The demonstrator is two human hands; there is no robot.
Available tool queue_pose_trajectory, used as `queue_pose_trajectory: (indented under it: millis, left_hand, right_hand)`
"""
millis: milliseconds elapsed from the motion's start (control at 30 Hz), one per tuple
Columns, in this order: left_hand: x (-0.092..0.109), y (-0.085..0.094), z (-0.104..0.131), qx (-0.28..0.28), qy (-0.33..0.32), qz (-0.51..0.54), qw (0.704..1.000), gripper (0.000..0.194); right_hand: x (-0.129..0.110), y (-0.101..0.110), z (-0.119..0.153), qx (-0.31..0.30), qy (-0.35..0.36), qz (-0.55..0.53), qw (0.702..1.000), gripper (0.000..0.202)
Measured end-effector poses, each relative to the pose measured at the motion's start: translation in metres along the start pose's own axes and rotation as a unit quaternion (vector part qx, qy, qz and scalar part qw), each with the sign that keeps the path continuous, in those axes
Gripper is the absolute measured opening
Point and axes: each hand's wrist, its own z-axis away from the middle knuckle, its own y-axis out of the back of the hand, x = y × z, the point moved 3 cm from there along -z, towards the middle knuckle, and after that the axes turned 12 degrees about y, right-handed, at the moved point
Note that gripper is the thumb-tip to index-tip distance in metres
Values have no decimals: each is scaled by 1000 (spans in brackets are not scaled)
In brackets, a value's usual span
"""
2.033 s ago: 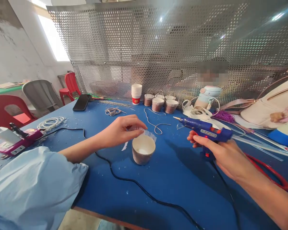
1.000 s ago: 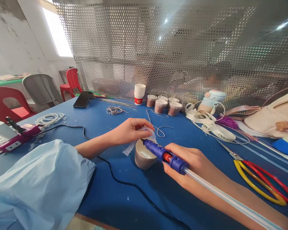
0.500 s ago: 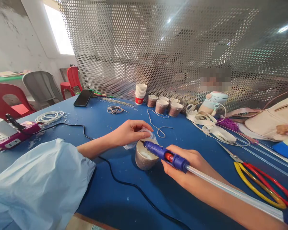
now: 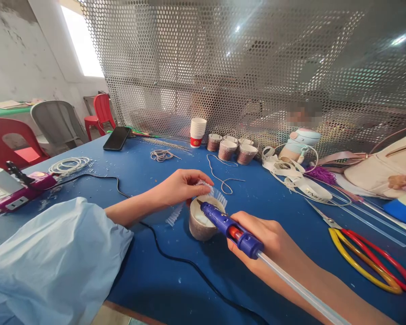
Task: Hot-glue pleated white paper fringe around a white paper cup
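Though over the cup rim [image 4: 196, 223], glue gun [image 4: 221, 220] beside open tabletop [image 4: 274, 192]

One glue gun [image 4: 219, 220], one near cup [image 4: 200, 230], five brown cups [image 4: 227, 152] far off, though more may hide, one phone [image 4: 116, 138], one pair of scissors [image 4: 332, 223], one bottle [image 4: 303, 137] and three chairs [image 4: 57, 118].

Left forearm [image 4: 131, 211] comes in from lower left, bare near the wrist. Left hand [image 4: 186, 185] arched, back up, thumb and fingertips together in a pinch. Right forearm [image 4: 321, 284] bare, angled in from lower right; right hand [image 4: 269, 234] curled in a grip, fingers partly hidden. Hands near each other, not touching.
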Motion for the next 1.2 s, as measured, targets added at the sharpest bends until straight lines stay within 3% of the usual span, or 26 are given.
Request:
queue_pose_trajectory:
  millis: [333,600,833,1200]
  left_hand:
    - [-2,-2,2,1,33,36,999,22]
    - [-2,-3,3,1,40,45,998,22]
    - [-2,-3,2,3,40,42,998,22]
    - [-1,-3,3,9,44,40,998,23]
  right_hand:
    - [-5,-2,-3,18,38,47,998,11]
    - [-2,-1,1,10,14,72,997,12]
    - [1,-2,-4,-11,-29,3,1000,9]
    - [5,-4,0,23,-42,31,998,8]
